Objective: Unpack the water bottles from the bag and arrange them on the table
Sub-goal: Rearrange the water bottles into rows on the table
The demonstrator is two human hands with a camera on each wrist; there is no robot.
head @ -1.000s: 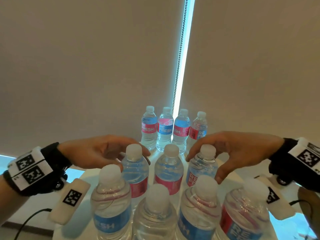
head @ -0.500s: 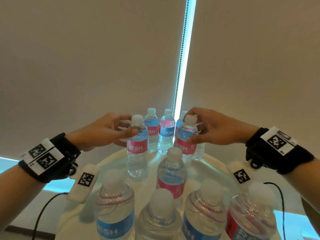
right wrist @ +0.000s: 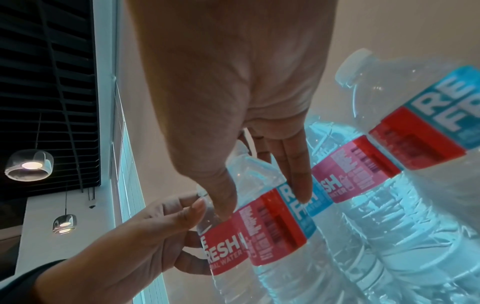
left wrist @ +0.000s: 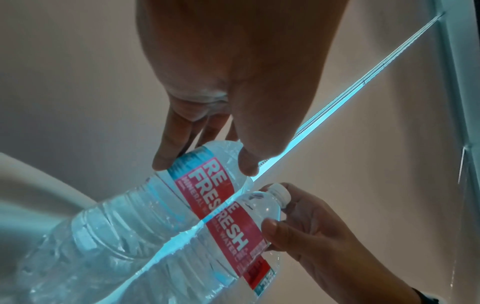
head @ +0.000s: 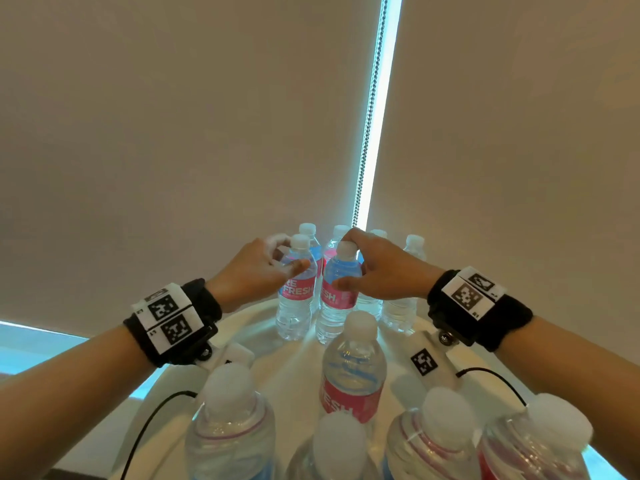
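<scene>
We see two bottles side by side on the table (head: 263,344), our left hand (head: 254,271) on the left bottle (head: 297,296), our right hand (head: 381,271) on the right bottle (head: 337,299), a back row of bottles (head: 410,271) behind them, a lone bottle (head: 353,368) before them, the nearest row of bottles (head: 228,431) closest to us.

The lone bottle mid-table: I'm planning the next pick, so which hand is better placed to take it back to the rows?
Probably the right. The lone bottle stands just right of centre, nearer the right hand. Both hands are busy: the left hand and the right each grip a bottle.
</scene>
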